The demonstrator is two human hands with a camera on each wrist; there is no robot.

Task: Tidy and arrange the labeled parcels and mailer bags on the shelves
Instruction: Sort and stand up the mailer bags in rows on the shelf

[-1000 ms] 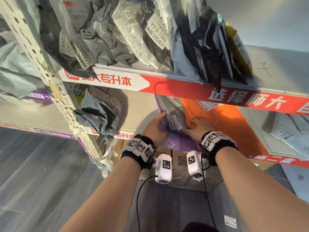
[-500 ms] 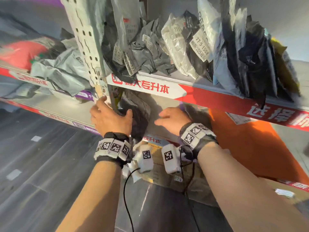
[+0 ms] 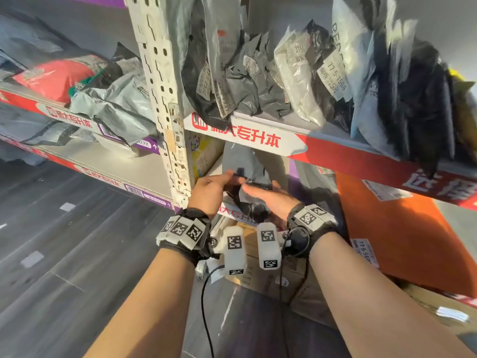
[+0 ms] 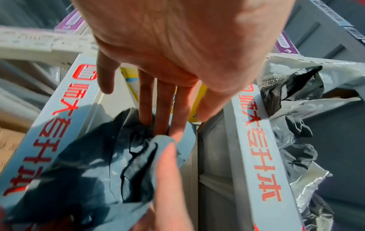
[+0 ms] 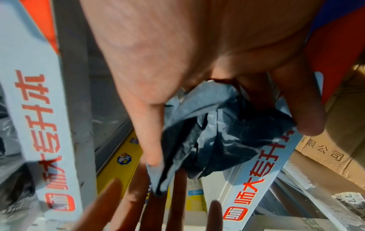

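Metal shelving with red-and-white edge strips [image 3: 247, 136], seen from above the person's forearms; grey plank floor [image 3: 64, 241] below. Landmark: the perforated upright post [image 3: 160, 81].

Grey mailer bag [image 3: 245, 174]: crumpled, dark inner face showing, standing on the lower shelf just right of the post and directly under the edge strip, its lower part overhanging the shelf front. Left hand [image 3: 211, 191]: fingers [image 4: 162, 112] straight, tips pressed into the folds at the bag's top, thumb apart and touching nothing. Right hand [image 3: 268, 197]: forefinger [image 5: 152, 132] laid along the near face of the bag, thumb [image 5: 308, 112] on the opposite side, so the plastic is pinched between them; the other fingers are hidden. The bag thus sits between the two hands, which nearly meet over it.

Step in hand, by judgement: seating this one bag upright in the bay beside the post. The next move probably calls for pushing it back until nothing hangs over the edge, label outward; thin film will likely slump unless it leans on a neighbour.

Right of the post, further out: an orange parcel [image 3: 402, 228] on the same shelf; a row of upright grey, white and black mailers [image 3: 296, 73] on the shelf above. Left of the post: a red parcel [image 3: 51, 76] among loose grey bags.
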